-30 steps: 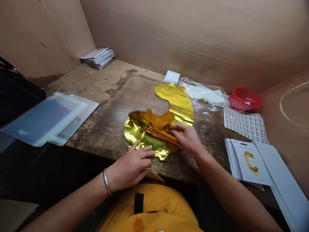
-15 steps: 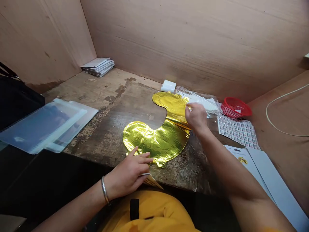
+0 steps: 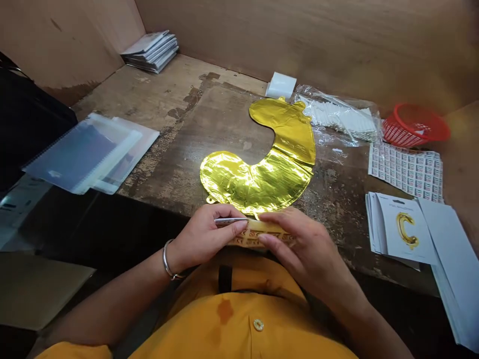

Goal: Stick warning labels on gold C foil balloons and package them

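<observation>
foil balloon [image 3: 258,184] is lying on the bench [image 3: 228,134], probably light, limp, slippery, inviting an edge hold. left hand [image 3: 207,234] is pinching a printed strip [image 3: 253,235]; right hand [image 3: 309,244] is holding thumb and fingers apart over it.

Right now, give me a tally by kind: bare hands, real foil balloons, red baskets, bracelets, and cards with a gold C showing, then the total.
Bare hands: 2, the left hand and the right hand
Foil balloon: 1
Red basket: 1
Bracelet: 1
Card with a gold C showing: 1
Total: 6
</observation>
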`<move>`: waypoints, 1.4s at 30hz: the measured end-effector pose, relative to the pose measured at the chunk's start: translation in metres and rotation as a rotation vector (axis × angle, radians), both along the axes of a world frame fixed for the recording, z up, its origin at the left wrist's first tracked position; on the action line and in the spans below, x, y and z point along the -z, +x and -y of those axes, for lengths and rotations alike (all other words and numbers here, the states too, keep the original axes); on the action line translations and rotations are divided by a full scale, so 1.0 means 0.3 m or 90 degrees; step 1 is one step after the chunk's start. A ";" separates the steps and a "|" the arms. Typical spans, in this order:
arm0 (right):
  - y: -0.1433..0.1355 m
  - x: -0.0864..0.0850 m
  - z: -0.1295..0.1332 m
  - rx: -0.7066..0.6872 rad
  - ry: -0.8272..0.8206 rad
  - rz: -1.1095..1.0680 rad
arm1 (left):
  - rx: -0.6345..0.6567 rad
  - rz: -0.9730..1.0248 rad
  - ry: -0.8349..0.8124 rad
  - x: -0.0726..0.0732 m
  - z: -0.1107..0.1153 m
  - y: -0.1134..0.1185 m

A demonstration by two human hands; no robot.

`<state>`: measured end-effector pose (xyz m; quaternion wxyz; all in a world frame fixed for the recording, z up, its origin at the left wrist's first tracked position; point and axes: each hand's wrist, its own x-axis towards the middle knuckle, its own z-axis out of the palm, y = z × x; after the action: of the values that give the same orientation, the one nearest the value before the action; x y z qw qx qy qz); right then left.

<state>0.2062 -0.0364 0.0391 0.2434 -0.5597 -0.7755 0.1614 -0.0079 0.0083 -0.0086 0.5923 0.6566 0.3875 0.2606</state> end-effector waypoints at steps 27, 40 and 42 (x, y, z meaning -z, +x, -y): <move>-0.062 0.117 0.007 0.003 0.011 -0.063 | -0.112 0.140 -0.265 0.066 0.080 0.036; -0.056 0.187 0.034 -0.063 0.302 0.063 | -0.158 0.184 -0.318 0.056 0.099 0.040; -0.062 0.183 0.028 -0.049 0.281 0.043 | -0.152 0.191 -0.313 0.057 0.097 0.041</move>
<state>0.1877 -0.0448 -0.0159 0.3276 -0.4678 -0.8206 -0.0214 0.0045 -0.0207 -0.0256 0.7491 0.3977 0.4216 0.3209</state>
